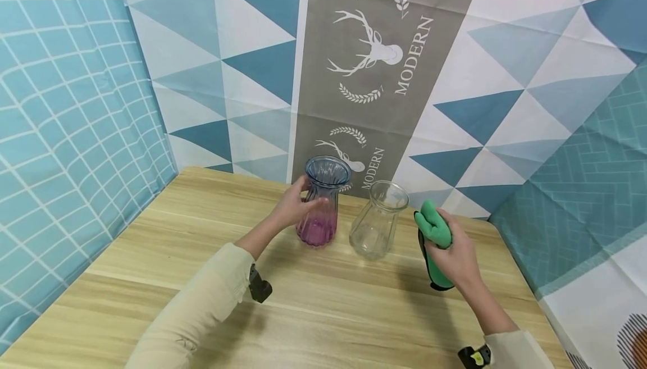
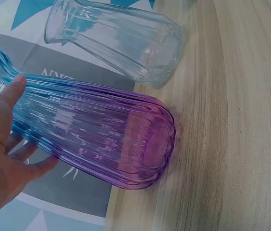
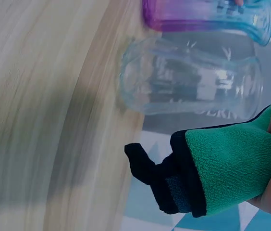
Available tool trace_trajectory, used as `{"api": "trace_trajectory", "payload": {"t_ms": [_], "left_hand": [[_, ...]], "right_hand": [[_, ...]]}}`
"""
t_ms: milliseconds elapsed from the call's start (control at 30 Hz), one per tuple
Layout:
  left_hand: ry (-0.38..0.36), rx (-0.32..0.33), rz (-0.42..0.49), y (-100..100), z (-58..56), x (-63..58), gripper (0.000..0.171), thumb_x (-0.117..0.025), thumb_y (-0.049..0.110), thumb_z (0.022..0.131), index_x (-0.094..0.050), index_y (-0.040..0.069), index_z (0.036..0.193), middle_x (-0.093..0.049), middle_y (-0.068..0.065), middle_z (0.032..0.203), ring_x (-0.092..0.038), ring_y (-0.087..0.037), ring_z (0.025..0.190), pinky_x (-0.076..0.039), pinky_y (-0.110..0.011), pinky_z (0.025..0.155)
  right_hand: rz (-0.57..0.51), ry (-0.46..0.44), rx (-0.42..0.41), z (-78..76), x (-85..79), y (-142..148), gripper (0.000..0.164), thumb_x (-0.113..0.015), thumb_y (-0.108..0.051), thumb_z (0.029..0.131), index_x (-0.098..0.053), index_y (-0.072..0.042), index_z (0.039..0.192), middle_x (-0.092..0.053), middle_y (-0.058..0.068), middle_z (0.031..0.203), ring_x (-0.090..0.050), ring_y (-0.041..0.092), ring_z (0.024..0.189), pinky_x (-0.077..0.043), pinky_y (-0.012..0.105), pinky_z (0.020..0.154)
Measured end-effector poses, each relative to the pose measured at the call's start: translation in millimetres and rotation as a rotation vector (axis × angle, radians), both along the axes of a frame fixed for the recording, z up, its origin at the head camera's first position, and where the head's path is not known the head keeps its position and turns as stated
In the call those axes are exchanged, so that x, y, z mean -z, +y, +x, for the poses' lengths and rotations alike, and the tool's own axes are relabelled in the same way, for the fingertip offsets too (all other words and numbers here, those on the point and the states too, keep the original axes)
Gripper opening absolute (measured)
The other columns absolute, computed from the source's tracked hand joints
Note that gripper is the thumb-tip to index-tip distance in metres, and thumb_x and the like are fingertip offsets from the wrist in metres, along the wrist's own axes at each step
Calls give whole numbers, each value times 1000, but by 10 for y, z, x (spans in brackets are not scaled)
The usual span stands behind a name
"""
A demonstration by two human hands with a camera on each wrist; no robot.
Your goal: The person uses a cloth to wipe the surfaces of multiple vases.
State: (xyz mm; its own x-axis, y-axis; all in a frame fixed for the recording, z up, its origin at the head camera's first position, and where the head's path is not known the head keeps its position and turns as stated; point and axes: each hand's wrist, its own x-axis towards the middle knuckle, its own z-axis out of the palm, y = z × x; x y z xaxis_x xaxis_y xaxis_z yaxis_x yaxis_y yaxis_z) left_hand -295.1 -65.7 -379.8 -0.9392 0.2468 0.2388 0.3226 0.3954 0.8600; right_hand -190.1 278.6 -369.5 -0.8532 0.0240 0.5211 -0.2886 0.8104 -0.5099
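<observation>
A ribbed glass vase (image 1: 318,220), blue at the flared rim and fading to purple at the base, stands near the back of the wooden table. My left hand (image 1: 292,205) grips it around the upper part, thumb on one side and fingers on the other, as the left wrist view also shows. Just right of it is a clear glass vase (image 1: 375,231) with a narrowed neck, which neither hand touches. Further right, my right hand (image 1: 459,254) holds a folded green cloth (image 3: 236,163) with black edging above the table. Part of the cloth is hidden by the fingers.
The wooden table (image 1: 313,313) ends at a patterned backdrop (image 1: 253,88) with triangles and a grey deer panel, close behind both vases. A blue gridded sheet (image 1: 65,133) hangs along the left side, and a teal sheet (image 1: 581,189) along the right.
</observation>
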Motion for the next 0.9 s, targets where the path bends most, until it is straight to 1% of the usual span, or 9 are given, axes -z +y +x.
{"api": "trace_trajectory", "payload": {"t_ms": [200, 333, 467, 567, 667, 833, 900], "left_hand": [[14, -1, 5, -5, -5, -10, 70, -72, 31, 81, -38, 6, 136, -50, -17, 133, -47, -31, 126, -48, -44, 98], [11, -2, -4, 1, -9, -12, 70, -71, 32, 82, -37, 6, 137, -50, -17, 134, -46, -31, 127, -48, -44, 98], [8, -4, -5, 5, -11, -7, 70, -71, 32, 81, -37, 6, 137, -49, -17, 135, -46, -31, 127, -48, -44, 98], [11, -4, 1, 5, -14, -5, 70, -72, 30, 81, -37, 6, 136, -50, -18, 134, -47, -31, 127, -48, -44, 97], [11, -3, 2, 6, -23, 2, 69, -72, 30, 81, -38, 6, 136, -51, -18, 133, -47, -31, 126, -48, -43, 97], [14, 9, 1, 2, -13, -5, 70, -72, 29, 82, -36, 6, 137, -50, -19, 133, -46, -32, 127, -48, -44, 98], [19, 12, 2, -3, -3, -8, 70, -71, 30, 82, -36, 6, 137, -49, -19, 134, -46, -33, 127, -48, -45, 97]], "right_hand": [[-28, -5, -53, 77, -85, -139, 60, -63, -2, 79, -45, -6, 136, -56, 23, 126, -58, 38, 102, -46, 48, 74], [-37, -6, -79, 125, -116, -235, 60, -64, -1, 79, -45, -7, 136, -56, 22, 126, -60, 37, 101, -47, 46, 74], [-37, 3, -124, 155, -131, -346, 61, -65, 0, 78, -46, -9, 135, -58, 20, 125, -61, 35, 100, -49, 45, 73], [-41, 12, -162, 157, -129, -434, 63, -66, 1, 77, -46, -12, 135, -59, 17, 124, -62, 32, 100, -49, 42, 72], [-49, 20, -193, 149, -132, -529, 63, -67, 1, 76, -47, -11, 134, -59, 16, 124, -62, 30, 100, -50, 41, 73], [-62, 12, -209, 127, -140, -686, 62, -68, -1, 76, -47, -9, 134, -59, 18, 124, -62, 32, 102, -51, 46, 76], [-68, 1, -204, 114, -140, -749, 63, -67, -3, 77, -46, -10, 135, -60, 19, 124, -63, 32, 100, -51, 46, 75]]}}
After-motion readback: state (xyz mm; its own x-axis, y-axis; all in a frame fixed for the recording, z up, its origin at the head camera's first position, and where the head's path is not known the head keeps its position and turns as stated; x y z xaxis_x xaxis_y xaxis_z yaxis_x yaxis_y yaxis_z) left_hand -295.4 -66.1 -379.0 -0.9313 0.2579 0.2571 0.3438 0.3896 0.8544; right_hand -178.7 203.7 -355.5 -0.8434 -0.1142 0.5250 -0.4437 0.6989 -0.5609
